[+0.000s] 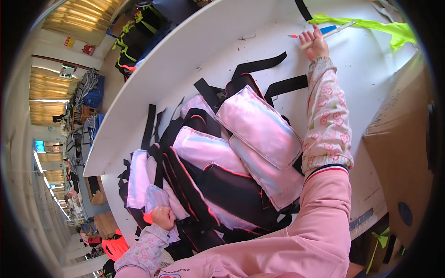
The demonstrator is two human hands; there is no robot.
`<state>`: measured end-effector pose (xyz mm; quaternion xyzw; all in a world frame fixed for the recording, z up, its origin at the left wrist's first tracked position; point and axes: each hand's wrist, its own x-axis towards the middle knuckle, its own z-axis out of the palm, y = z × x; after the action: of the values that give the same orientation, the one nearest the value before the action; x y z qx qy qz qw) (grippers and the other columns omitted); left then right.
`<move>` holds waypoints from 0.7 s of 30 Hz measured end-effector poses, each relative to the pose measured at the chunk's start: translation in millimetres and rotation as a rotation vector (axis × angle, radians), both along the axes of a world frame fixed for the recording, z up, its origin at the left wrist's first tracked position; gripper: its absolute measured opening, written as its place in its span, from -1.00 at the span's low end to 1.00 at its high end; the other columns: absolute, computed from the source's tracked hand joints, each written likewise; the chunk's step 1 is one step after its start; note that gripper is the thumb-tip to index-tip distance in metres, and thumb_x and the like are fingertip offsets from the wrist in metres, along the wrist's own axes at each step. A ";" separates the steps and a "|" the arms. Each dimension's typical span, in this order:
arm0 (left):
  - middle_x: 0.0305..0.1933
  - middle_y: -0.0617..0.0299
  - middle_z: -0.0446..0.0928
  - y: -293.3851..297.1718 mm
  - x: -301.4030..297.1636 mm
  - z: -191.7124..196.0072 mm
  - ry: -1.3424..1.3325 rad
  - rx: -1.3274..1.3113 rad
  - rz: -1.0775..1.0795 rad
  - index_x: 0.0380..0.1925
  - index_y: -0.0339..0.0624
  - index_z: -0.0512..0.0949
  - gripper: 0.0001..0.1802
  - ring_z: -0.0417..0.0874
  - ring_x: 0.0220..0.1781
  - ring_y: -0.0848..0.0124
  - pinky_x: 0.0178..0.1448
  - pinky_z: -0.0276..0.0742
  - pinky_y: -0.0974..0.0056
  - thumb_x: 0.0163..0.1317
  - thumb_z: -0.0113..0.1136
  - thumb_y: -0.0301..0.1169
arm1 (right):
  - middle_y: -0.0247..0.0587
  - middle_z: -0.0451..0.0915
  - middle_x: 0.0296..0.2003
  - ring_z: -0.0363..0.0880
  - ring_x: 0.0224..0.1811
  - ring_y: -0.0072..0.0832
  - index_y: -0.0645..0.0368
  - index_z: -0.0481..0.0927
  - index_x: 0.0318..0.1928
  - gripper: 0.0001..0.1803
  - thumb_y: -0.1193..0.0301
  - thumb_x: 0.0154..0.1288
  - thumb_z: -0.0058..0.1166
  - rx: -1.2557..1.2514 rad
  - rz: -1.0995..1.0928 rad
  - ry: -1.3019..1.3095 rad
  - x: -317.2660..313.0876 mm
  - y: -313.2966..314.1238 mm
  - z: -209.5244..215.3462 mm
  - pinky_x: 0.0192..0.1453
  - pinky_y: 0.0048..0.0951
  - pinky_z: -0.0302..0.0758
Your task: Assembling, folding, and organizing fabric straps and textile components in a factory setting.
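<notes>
Your worktop is a white table [185, 60], its far edge bowed by the lens, a few thread scraps on it. Most of the middle is covered by a pile of black pieces [232, 185] with silver panels [259, 125], red-orange edging and loose black straps [287, 85]; one panel lies overlapping on the next.

Your right hand [315, 45] is out past the far side of the pile, palm up, fingers part curled, a pale stick [331, 34] held across them. Blue item [328, 30] just behind it. Neon yellow strip [391, 31] lies at the upper right, near the stick's tip.

Your left hand [163, 217] is at the pile's near left end, fingers folded against a small silver flap [156, 197]. Can't tell if it's pinched or just pressed. An orange-red bit shows at the thumb.

Right of the table: big brown cardboard box [403, 139], more neon yellow strip below it. Lower left: bright orange fabric [114, 245].

Room runs off to the left: yellow curtains [48, 83] on lit windows, blue bins [95, 91], grey and black stacks [85, 88], a lit screen [40, 146], ceiling strip lights. Beyond the far edge, more black pieces with neon yellow straps [125, 48].
</notes>
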<state>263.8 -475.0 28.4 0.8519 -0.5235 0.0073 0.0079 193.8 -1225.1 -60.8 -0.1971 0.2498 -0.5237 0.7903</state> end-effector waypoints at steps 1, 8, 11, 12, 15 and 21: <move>-0.61 0.07 0.36 4.2 2.6 -2.2 0.000 0.001 -0.005 -0.56 -0.19 0.37 -0.89 0.40 -0.55 0.08 -0.41 0.23 0.07 -0.10 0.09 -0.46 | -0.10 0.17 0.03 0.19 0.19 -0.13 -0.02 0.23 0.23 -0.59 0.21 0.44 -0.24 -0.016 -0.003 -0.018 4.2 -9.1 -2.5 0.23 0.02 0.27; -0.63 0.09 0.32 6.5 11.6 3.0 0.058 0.046 0.013 -0.58 -0.17 0.34 -0.88 0.36 -0.57 0.10 -0.43 0.20 0.08 -0.14 0.08 -0.48 | -0.10 0.16 0.17 0.15 0.25 -0.06 -0.06 0.24 0.24 -0.59 0.19 0.45 -0.27 -0.043 0.036 0.035 31.4 -47.9 -17.0 0.25 0.17 0.26; -0.63 0.09 0.31 3.0 13.7 1.9 0.073 0.037 0.012 -0.57 -0.17 0.34 -0.89 0.35 -0.58 0.10 -0.43 0.19 0.09 -0.09 0.07 -0.48 | -0.25 0.31 0.07 0.23 0.20 -0.22 0.05 0.32 0.15 -0.65 0.28 0.41 -0.16 -0.051 -0.010 0.062 31.4 -59.8 -13.7 0.24 0.14 0.26; -0.63 0.09 0.31 3.4 14.6 -0.9 0.081 0.027 0.014 -0.57 -0.17 0.34 -0.89 0.35 -0.58 0.10 -0.43 0.19 0.09 -0.09 0.07 -0.48 | -0.32 0.38 0.00 0.25 0.18 -0.30 0.07 0.34 0.14 -0.66 0.32 0.40 -0.12 -0.095 -0.039 0.076 26.5 -65.3 -10.0 0.24 0.12 0.24; -0.62 0.10 0.32 9.2 16.4 -1.1 0.066 0.036 0.020 -0.55 -0.16 0.35 -0.88 0.35 -0.57 0.10 -0.42 0.19 0.09 -0.10 0.09 -0.47 | -0.33 0.46 -0.08 0.38 0.05 -0.47 0.17 0.46 0.01 -0.74 0.35 0.38 -0.08 -0.134 -0.194 0.018 17.4 -59.7 -3.7 0.19 -0.15 0.33; -0.63 0.12 0.35 10.2 20.6 1.4 0.039 0.007 0.043 -0.57 -0.15 0.37 -0.90 0.40 -0.55 0.11 -0.42 0.24 0.08 -0.09 0.10 -0.46 | -0.15 0.41 0.04 0.36 0.10 -0.44 0.25 0.36 0.17 -0.63 0.38 0.44 -0.22 -0.384 -0.453 0.230 -75.6 48.5 39.4 0.21 -0.37 0.34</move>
<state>284.4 -464.8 29.8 0.8629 -0.5050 -0.0110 0.0150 118.2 -1176.6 -21.4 -0.3401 0.2718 -0.6981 0.5683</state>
